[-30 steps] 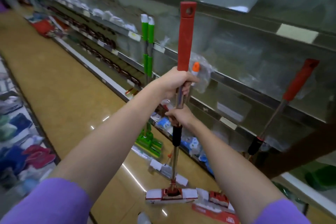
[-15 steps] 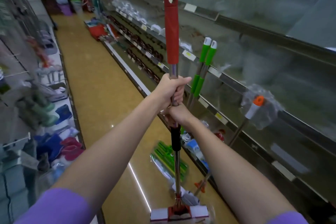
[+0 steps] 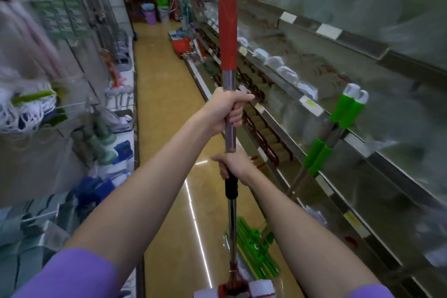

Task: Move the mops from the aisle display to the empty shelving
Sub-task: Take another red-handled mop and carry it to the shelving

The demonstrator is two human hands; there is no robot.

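I hold a red-handled mop (image 3: pixel 227 22) upright in the middle of the aisle. Its metal pole runs down to a red and white head (image 3: pixel 233 290) at the bottom edge. My left hand (image 3: pixel 226 110) grips the bare pole just below the red grip. My right hand (image 3: pixel 232 167) grips lower, right above the black collar. Two green-handled mops (image 3: pixel 338 126) lean against the shelving (image 3: pixel 362 143) on the right, their green heads (image 3: pixel 256 249) resting on the floor.
The tan floor (image 3: pixel 164 128) runs ahead between two shelf rows. Left shelves (image 3: pixel 116 128) carry slippers and hanging goods. Red items (image 3: pixel 182 45) lie on the floor by the right shelf further on. Buckets (image 3: pixel 151 13) stand at the far end.
My view has swung left down the aisle. The green mops and the shelf have slid to the right. The orange-tipped mop and the second red mop have left the view. Both hands keep their grip.
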